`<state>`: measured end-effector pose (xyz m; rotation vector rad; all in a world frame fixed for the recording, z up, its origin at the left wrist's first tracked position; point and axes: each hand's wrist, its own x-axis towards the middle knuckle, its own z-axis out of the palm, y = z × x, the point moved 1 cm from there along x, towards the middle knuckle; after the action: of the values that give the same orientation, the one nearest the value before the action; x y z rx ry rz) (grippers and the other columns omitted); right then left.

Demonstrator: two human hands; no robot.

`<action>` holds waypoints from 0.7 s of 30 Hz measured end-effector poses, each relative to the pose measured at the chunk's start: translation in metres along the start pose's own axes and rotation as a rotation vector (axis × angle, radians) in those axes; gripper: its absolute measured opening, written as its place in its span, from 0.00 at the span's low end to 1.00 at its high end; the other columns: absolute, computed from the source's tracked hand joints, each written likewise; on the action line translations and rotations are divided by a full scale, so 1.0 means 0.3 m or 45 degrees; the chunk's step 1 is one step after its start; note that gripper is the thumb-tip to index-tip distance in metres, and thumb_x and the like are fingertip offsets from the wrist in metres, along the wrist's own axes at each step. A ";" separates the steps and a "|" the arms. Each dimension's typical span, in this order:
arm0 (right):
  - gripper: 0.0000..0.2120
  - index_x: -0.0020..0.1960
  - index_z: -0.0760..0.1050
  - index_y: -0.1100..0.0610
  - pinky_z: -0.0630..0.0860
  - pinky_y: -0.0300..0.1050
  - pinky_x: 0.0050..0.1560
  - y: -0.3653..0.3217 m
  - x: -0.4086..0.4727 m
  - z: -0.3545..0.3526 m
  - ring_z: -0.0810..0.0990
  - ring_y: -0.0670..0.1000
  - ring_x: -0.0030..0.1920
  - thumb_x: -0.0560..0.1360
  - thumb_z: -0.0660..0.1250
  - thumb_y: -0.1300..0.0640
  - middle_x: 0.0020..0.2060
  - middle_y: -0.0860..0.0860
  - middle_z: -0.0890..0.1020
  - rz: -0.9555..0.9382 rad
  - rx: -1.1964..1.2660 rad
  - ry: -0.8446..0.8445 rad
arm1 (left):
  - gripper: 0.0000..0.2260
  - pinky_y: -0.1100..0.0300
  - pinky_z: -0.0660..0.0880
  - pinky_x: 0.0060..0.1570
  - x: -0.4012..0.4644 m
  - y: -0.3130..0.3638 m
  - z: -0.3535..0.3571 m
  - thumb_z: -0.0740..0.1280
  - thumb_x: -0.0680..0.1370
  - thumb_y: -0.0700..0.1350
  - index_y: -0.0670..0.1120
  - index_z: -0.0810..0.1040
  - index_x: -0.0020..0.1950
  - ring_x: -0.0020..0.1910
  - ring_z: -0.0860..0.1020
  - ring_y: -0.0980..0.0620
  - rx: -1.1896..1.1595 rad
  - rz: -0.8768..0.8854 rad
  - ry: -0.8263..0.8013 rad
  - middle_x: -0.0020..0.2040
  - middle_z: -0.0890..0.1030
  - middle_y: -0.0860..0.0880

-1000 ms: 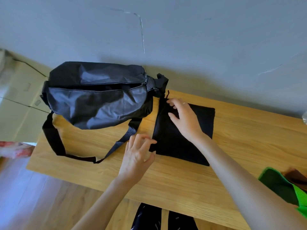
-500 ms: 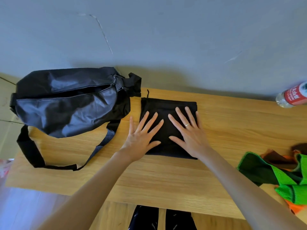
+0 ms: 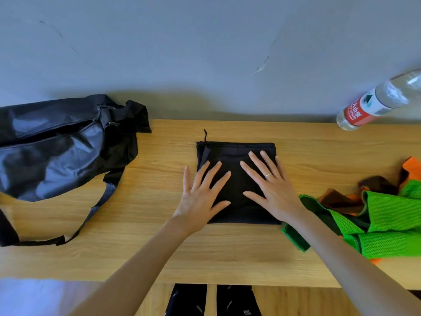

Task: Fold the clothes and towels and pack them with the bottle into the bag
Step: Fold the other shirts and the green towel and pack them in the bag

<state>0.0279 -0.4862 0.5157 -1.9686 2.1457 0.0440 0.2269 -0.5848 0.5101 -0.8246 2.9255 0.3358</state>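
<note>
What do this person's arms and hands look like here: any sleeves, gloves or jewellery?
Both forearms are bare as far as the frame shows: no sleeves, gloves or watch. The right hand wears a thin silver-coloured ring on one finger. The left hand shows no ring.

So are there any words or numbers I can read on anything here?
Bottle: its red and white label has white writing, too small and blurred to read.
Black bag: no writing shows.
Folded black cloth, green mesh cloth: no writing shows.
</note>
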 end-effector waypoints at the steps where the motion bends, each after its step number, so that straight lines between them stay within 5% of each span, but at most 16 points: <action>1: 0.30 0.77 0.52 0.49 0.48 0.58 0.75 0.013 0.002 -0.012 0.47 0.54 0.77 0.78 0.49 0.38 0.77 0.52 0.53 0.038 0.080 0.037 | 0.29 0.31 0.53 0.68 0.010 0.001 -0.014 0.59 0.76 0.59 0.51 0.61 0.74 0.73 0.57 0.44 -0.057 -0.027 0.051 0.73 0.61 0.45; 8: 0.23 0.70 0.66 0.57 0.66 0.53 0.67 0.131 0.091 -0.091 0.66 0.56 0.67 0.77 0.63 0.53 0.65 0.56 0.71 0.392 0.410 0.307 | 0.22 0.45 0.68 0.60 0.170 -0.072 -0.121 0.67 0.75 0.50 0.46 0.69 0.67 0.63 0.67 0.43 -0.214 -0.287 0.280 0.64 0.69 0.43; 14: 0.15 0.58 0.74 0.57 0.66 0.48 0.61 0.178 0.159 -0.120 0.67 0.55 0.62 0.74 0.68 0.52 0.58 0.54 0.72 0.431 0.408 0.207 | 0.22 0.49 0.65 0.63 0.259 -0.151 -0.145 0.69 0.75 0.49 0.45 0.71 0.66 0.65 0.66 0.46 -0.326 -0.407 0.123 0.62 0.73 0.46; 21: 0.06 0.48 0.72 0.55 0.65 0.41 0.53 0.193 0.162 -0.123 0.69 0.49 0.57 0.74 0.68 0.57 0.51 0.49 0.73 0.374 0.640 0.127 | 0.11 0.52 0.67 0.59 0.278 -0.168 -0.146 0.71 0.73 0.45 0.44 0.75 0.53 0.61 0.69 0.47 -0.514 -0.393 0.048 0.56 0.75 0.46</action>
<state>-0.0380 -0.5347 0.5348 -1.3943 2.2107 -0.5026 0.1816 -0.6791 0.5317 -1.3229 2.7352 0.9058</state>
